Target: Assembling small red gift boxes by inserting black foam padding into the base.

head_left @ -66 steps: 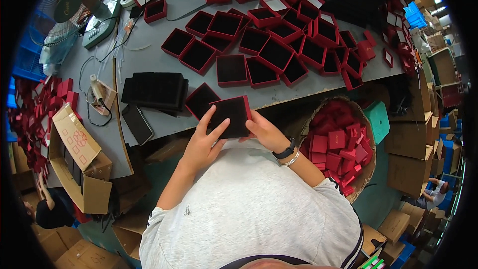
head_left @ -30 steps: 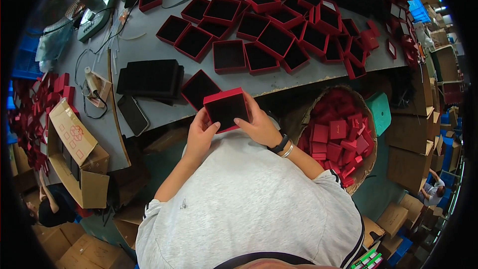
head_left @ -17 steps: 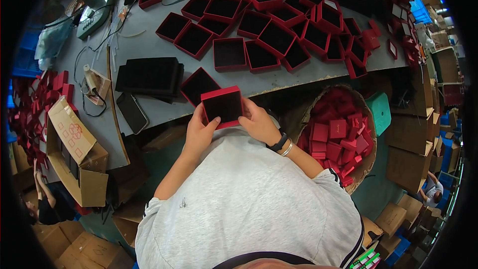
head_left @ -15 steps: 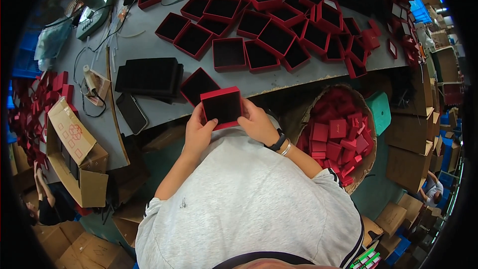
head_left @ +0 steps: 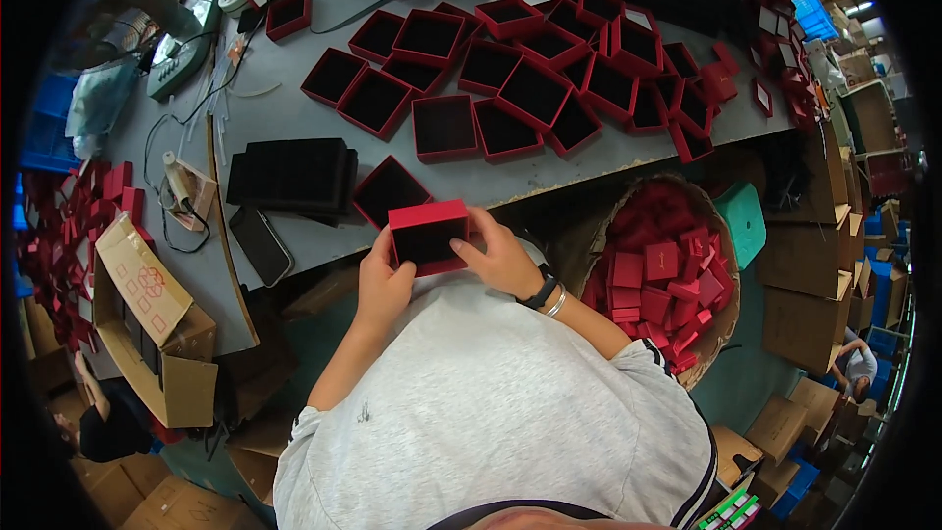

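Between my two hands, close to my body, is a red box with a black inside, tilted so its far outer wall shows. My left hand grips its left side, the thumb at the near edge. On the other side my right hand holds it, thumb reaching over the black inside. Just beyond lies another open red box at the table's edge. A stack of black pads lies to its left, with a dark phone nearer me.
Many open red boxes spread over the grey table. At my right stands a large carton full of red boxes, beside a green stool. An opened cardboard box is at the left. Two other people are farther off.
The held box has tipped, so more of its far outer wall shows and less of its inside. It sits slightly lower in the picture; both hands still hold it.
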A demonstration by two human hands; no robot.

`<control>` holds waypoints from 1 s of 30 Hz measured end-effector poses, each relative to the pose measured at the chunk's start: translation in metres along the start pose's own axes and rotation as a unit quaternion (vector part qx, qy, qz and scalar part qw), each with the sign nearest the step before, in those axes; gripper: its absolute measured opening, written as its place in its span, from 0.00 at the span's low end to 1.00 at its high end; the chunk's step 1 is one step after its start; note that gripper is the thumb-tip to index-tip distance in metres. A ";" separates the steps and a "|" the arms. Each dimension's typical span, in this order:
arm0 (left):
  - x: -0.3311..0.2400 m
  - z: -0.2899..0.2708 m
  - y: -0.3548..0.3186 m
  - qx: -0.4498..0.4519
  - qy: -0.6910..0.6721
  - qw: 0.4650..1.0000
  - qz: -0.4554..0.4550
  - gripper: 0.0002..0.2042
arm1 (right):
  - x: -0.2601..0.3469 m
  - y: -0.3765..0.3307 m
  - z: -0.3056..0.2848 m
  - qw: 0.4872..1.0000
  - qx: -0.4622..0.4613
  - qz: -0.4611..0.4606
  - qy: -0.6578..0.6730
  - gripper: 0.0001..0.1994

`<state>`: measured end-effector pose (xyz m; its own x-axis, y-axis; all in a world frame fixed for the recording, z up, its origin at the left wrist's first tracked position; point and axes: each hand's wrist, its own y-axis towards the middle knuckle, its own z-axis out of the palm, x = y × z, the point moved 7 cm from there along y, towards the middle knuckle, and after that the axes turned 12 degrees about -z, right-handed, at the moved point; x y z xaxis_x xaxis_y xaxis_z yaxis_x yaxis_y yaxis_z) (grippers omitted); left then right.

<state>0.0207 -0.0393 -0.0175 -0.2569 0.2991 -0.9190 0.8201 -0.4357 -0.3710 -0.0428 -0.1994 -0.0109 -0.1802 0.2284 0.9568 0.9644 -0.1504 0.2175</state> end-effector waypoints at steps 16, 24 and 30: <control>-0.074 -0.118 0.056 -0.267 0.506 0.803 0.168 0.45 | 0.039 0.156 -0.112 0.868 -0.107 -0.142 -0.463 0.21; -0.054 -0.111 0.072 -0.246 0.513 0.813 0.118 0.50 | -0.107 0.301 -0.231 0.745 0.026 -0.070 -0.662 0.15; -0.041 -0.115 0.069 -0.241 0.497 0.828 0.096 0.37 | -0.148 0.336 -0.243 0.735 0.206 0.119 -0.635 0.14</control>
<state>0.1465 0.0160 0.0104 0.2521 0.9193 -0.3021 0.9677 -0.2372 0.0856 0.2608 -0.5173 -0.0323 0.0759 0.9958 -0.0514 0.9634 -0.0866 -0.2538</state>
